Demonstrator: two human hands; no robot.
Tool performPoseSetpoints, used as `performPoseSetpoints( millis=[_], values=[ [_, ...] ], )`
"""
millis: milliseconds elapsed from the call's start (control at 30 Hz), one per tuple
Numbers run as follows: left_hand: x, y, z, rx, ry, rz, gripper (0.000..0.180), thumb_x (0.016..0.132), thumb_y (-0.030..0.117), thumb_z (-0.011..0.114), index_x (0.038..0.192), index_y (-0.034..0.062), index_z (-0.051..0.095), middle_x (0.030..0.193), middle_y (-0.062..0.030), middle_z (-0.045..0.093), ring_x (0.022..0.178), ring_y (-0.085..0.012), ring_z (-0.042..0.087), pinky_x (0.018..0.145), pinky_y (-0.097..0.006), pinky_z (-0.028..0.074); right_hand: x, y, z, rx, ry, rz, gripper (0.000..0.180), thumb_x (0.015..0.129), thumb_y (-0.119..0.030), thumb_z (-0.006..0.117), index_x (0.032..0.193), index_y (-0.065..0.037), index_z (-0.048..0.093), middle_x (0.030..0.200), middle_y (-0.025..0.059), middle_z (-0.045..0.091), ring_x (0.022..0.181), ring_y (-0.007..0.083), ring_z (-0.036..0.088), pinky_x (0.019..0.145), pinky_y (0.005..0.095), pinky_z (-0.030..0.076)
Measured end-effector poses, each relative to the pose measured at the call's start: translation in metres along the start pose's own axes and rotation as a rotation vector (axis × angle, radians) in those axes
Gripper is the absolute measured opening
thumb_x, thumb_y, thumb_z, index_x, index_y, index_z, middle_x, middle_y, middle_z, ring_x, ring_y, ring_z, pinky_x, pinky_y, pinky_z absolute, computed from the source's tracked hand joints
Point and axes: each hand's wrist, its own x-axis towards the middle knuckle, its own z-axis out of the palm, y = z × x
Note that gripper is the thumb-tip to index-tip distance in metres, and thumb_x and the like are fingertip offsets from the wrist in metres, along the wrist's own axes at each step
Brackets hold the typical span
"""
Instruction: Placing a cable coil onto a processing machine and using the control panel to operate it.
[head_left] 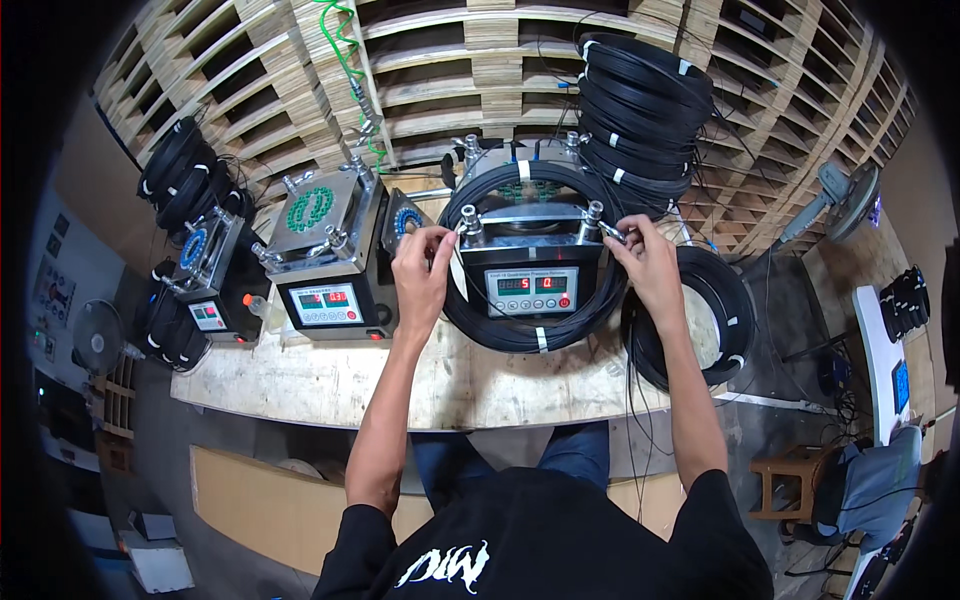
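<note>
A large coil of black cable (pixel 540 338), banded with white tape, leans around the front of a metal-topped machine (pixel 530 240) with a lit red display. At the coil's upper left, my left hand (pixel 420 272) is closed, thumb and fingers pinched at its edge beside a metal post. My right hand (pixel 648 265) pinches a slim, silvery cable end (pixel 612 232) by the machine's right post (pixel 594 213). Loose black strands hang down below the right side of the coil, over the table's front edge.
Two similar machines (pixel 318 250) (pixel 205 270) stand to the left on the wooden table (pixel 300 375), with a small orange-capped bottle (pixel 256 303) between them. Another coil (pixel 735 320) lies at right. Stacked coils (pixel 645 110) rise behind, before wooden pallets. A fan (pixel 850 205) stands far right.
</note>
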Motion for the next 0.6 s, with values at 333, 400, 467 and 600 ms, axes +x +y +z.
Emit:
performPoseSetpoints(
  millis=[333,400,467,600],
  values=[
    [-0.010,-0.003,0.004,0.009,0.101,0.135,0.022,0.098,0.018,0.066,0.111,0.0004,0.066,0.103,-0.0116,0.055,0.090,-0.0193,0.053,0.076,-0.031,0.044,-0.019,0.011,0.023,0.125,0.184,0.072,0.028,0.091,-0.017,0.073,0.113,0.001,0.065,0.096,0.0109,0.064,0.086,0.0188,0.061,0.078,0.0316,0.049],
    [-0.030,-0.014,0.003,-0.065,0.038,-0.107,0.035,0.103,0.026,0.057,0.130,0.0039,0.061,0.116,-0.0156,0.049,0.102,-0.0239,0.052,0.088,-0.034,0.043,-0.045,0.028,0.040,0.094,0.340,0.094,0.050,0.091,-0.023,0.074,0.133,-0.003,0.057,0.122,0.0168,0.055,0.113,0.0277,0.055,0.098,0.0371,0.044],
    [-0.046,-0.026,0.005,-0.022,0.020,-0.138,0.039,0.105,0.029,0.053,0.135,0.0052,0.059,0.114,-0.0162,0.050,0.103,-0.0251,0.052,0.090,-0.035,0.044,-0.067,0.033,0.052,0.151,0.270,0.166,0.073,0.088,-0.025,0.076,0.147,-0.001,0.041,0.136,0.0230,0.052,0.128,0.0350,0.050,0.108,0.0409,0.039],
    [-0.059,-0.031,0.013,-0.020,0.019,-0.225,0.045,0.108,0.033,0.047,0.144,0.0076,0.054,0.113,-0.0167,0.050,0.104,-0.0280,0.053,0.094,-0.037,0.044,-0.081,0.043,0.070,0.209,0.192,0.156,0.086,0.088,-0.015,0.074,0.156,0.002,0.023,0.155,0.0272,0.037,0.143,0.0367,0.041,0.116,0.0378,0.032]
  ],
)
